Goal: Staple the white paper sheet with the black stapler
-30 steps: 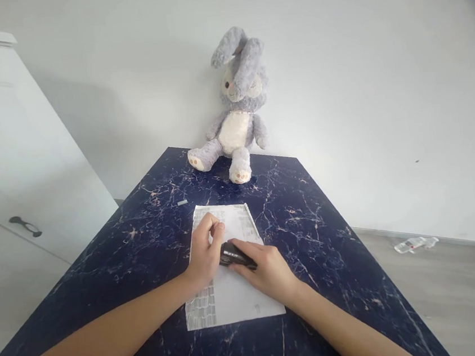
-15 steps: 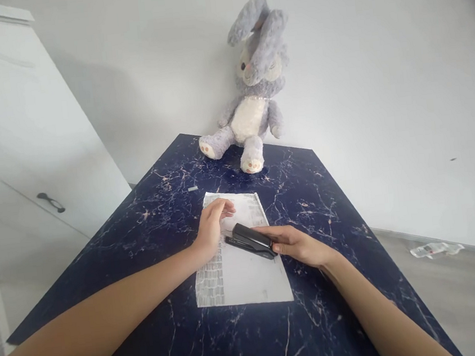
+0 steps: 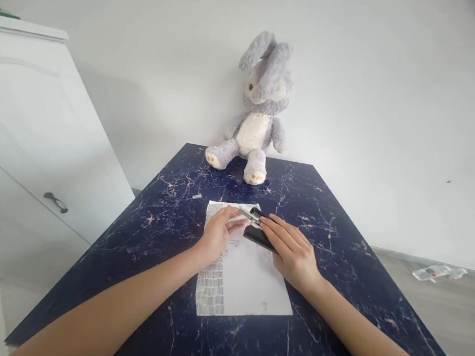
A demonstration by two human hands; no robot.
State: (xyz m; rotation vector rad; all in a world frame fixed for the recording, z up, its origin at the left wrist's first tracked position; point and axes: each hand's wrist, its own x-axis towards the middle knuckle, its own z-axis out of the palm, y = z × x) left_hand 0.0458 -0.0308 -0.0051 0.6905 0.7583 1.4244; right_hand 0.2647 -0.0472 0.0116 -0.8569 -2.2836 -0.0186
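A black stapler [image 3: 259,238] is tilted above the printed paper sheets [image 3: 248,284], with its silver metal part raised and exposed. Around its rear end and side wrap the fingers of my right hand [image 3: 294,251]. My left hand [image 3: 220,233] is over the left part of the sheets, its fingers reaching toward the front tip of the metal part. Whether those fingertips touch or pinch the metal is too small to tell. The paper lies flat on the dark blue marbled table [image 3: 158,231].
A grey plush rabbit [image 3: 257,125] sits at the table's far edge against the wall. Near the paper's top left lies a small whitish strip [image 3: 197,196]. A white cabinet [image 3: 46,136] stands at the left. A plastic wrapper [image 3: 438,273] is on the floor at the right.
The stapler has been opened, showing its metal part. My right hand has shifted over its side, and my left fingers are nearer its front. The camera view has tilted slightly upward.
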